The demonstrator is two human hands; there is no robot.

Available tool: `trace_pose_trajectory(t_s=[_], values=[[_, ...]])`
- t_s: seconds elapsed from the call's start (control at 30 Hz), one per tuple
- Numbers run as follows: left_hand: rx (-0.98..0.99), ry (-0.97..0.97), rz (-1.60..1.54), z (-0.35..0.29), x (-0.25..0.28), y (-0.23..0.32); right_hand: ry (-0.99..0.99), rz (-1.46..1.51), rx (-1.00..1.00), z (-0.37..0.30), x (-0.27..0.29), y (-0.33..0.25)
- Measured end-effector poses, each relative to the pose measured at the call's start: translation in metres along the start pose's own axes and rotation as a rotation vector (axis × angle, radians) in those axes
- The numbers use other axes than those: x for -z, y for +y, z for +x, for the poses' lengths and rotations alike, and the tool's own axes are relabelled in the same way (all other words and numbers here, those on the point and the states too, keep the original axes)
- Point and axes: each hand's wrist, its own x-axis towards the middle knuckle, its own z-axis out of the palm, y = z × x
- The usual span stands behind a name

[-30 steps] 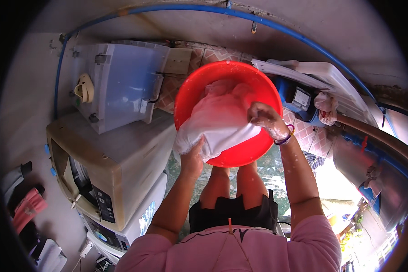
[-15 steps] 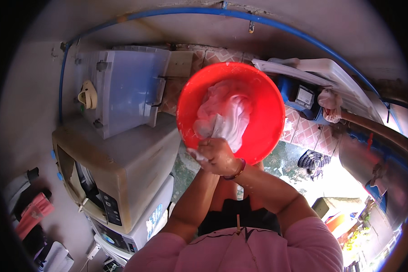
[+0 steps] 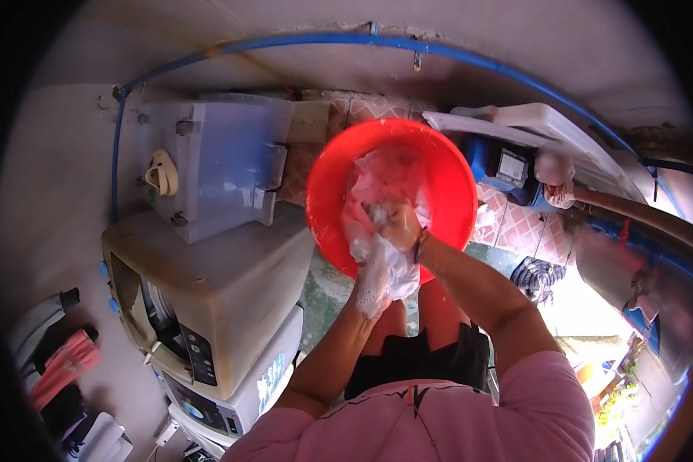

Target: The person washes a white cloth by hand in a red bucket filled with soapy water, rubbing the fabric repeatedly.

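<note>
A round red basin (image 3: 456, 185) is in front of me, with wet, whitish cloth (image 3: 399, 269) bunched inside it. Part of that cloth comes over the near rim toward me. My left hand (image 3: 369, 286) is at this near edge, soapy and mostly covered by the cloth, which it grips. Over the basin's middle, my right hand (image 3: 400, 225) has its fingers curled down on the cloth. Their tips are partly hidden in the folds. Suds cling to the fabric and to my left hand.
Left of the basin stands a beige front-loading machine (image 3: 231, 254) with a clear plastic bin (image 3: 231, 162) and a cream clog (image 3: 162, 173) on top. A white washing machine (image 3: 273, 369) is nearer. To the right are a blue container (image 3: 489, 162) and a dark striped cloth (image 3: 537, 277).
My hands, close together before, are now apart: the right has moved forward into the basin, the left nearer to me. More cloth now hangs at the near rim.
</note>
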Motion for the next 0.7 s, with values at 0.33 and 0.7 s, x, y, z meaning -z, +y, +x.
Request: trace_pose_trajectory(t_s=[0.33, 0.7], values=[[-0.186, -0.148, 0.009, -0.115, -0.069, 0.058, 0.116, -0.319, 0.311, 0.032, 0.041, -0.124], [-0.653, -0.16, 0.086, -0.156, -0.054, 0.09, -0.38, 0.036, -0.047, 0.019, 0.102, -0.177]])
